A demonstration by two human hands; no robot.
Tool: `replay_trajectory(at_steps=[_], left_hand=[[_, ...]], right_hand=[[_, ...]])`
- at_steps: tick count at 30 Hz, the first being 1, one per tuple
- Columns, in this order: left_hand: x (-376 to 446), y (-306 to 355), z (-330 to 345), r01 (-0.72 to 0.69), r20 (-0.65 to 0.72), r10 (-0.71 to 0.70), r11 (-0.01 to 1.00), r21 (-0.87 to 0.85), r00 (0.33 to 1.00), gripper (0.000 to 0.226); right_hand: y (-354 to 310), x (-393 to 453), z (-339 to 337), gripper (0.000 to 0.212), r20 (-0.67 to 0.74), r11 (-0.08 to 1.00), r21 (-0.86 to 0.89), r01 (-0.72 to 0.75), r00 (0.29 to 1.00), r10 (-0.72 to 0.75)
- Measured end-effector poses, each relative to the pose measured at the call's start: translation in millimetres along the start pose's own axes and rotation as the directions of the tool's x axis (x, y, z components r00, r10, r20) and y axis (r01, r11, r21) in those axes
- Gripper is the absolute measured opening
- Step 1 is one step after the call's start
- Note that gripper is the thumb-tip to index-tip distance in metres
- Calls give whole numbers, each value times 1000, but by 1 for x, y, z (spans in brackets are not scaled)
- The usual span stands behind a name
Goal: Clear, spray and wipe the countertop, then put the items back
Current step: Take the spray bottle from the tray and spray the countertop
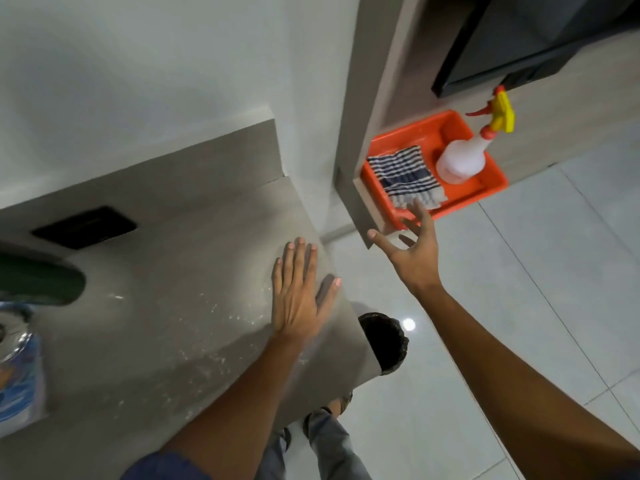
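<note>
The grey countertop [166,306] fills the lower left, with pale specks scattered over it. My left hand [298,292] lies flat and open on its right end. My right hand [412,251] is stretched out, open and empty, its fingertips at the front rim of an orange tray [485,188] on a low shelf to the right. In the tray lie a folded blue-and-white checked cloth [405,174] and a white spray bottle [460,157] with a yellow and red trigger head. The longest finger reaches the cloth's near edge.
A dark green object [41,278] and a clear container with a blue label [20,368] stand at the counter's left end. A black socket plate [83,225] sits in the backsplash. A black appliance [519,46] hangs above the tray. White floor tiles [519,323] lie right of the counter.
</note>
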State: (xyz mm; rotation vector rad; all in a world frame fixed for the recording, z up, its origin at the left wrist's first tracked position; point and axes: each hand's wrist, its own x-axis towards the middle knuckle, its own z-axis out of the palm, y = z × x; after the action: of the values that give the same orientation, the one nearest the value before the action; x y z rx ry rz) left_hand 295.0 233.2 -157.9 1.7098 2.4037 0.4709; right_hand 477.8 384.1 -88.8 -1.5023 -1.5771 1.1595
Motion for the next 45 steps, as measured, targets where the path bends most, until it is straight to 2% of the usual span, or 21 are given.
replay_trajectory(at_steps=[3, 7, 10, 12, 17, 21, 29, 32, 36, 41, 45], left_hand=[[12, 14, 6, -5, 27, 4, 1000, 17, 1000, 83], [12, 24, 6, -3, 19, 0, 992, 128, 1000, 86], [13, 26, 4, -7, 15, 5, 989, 151, 1000, 85], [14, 25, 4, -8, 30, 2, 983, 182, 1000, 87], [17, 22, 12, -19, 43, 10, 974, 225, 999, 92], [17, 19, 15, -30, 30, 24, 979, 204, 999, 91], [18, 25, 14, -19, 23, 15, 977, 211, 1000, 92], [19, 26, 12, -18, 42, 9, 978, 209, 999, 93], [20, 25, 10, -11, 79, -6, 978, 208, 997, 95], [19, 26, 9, -8, 98, -13, 978, 208, 995, 93], [18, 21, 11, -42, 107, 13, 960, 278, 994, 94]], right_hand=[[6, 25, -25, 112, -85, 999, 24, 27, 996, -25], [8, 72, -55, 115, -234, 998, 42, 36, 972, -25], [8, 121, -79, 115, -355, 998, 64, 11, 935, 12], [5, 153, -92, 117, -385, 996, 80, -24, 921, 53], [3, 213, -108, 116, -402, 990, 126, -69, 909, 115], [7, 237, -108, 84, -378, 988, 129, -80, 917, 123], [0, 258, -96, 51, -307, 986, 157, -63, 945, 110], [-7, 259, -90, 40, -293, 975, 202, -90, 945, 148], [-15, 254, -91, 44, -295, 973, 214, -88, 944, 150], [-25, 235, -85, 39, -365, 967, 253, 10, 927, 86], [-44, 205, -76, 35, -362, 962, 257, 95, 932, 5]])
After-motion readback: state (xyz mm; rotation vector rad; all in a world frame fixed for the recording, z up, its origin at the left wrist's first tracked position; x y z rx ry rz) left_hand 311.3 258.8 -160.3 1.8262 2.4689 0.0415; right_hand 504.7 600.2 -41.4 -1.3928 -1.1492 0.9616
